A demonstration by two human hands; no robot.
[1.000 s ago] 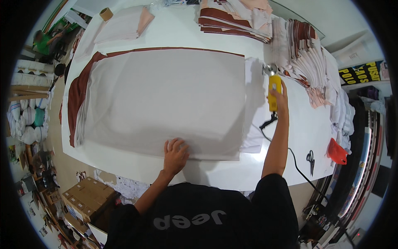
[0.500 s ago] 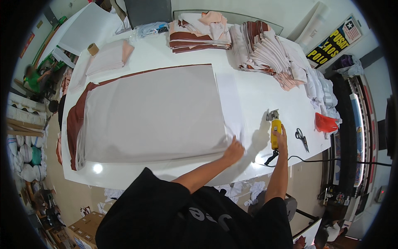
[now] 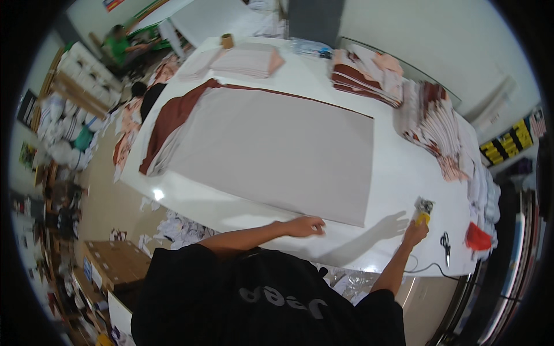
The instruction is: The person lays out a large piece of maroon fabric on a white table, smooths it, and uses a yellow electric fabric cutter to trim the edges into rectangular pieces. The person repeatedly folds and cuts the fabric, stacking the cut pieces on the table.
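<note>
My right hand (image 3: 415, 232) is closed around the yellow body of a small electric fabric cutter (image 3: 424, 218), its metal head pointing away from me over the white table. My left hand (image 3: 306, 226) is at the near edge of a large layered light-grey fabric stack (image 3: 283, 150), close to its near right corner. The fingers are loosely bent and apart, with nothing visible in them. I cannot tell whether they touch the fabric. Dark red-brown fabric (image 3: 176, 118) shows along the stack's left end and far edge.
Black-handled scissors (image 3: 445, 248) and a red cloth (image 3: 478, 237) lie right of the cutter. A power cord (image 3: 430, 267) trails off the right edge. Folded fabric piles (image 3: 366, 78) stand at the back; a tape roll (image 3: 227, 41) sits far left. Another person (image 3: 118, 46) sits beyond.
The view has turned and shifted left. My left hand has let go at the stack's right edge and moved left; the white sheet there no longer shows. The cutter remains in my right hand.
</note>
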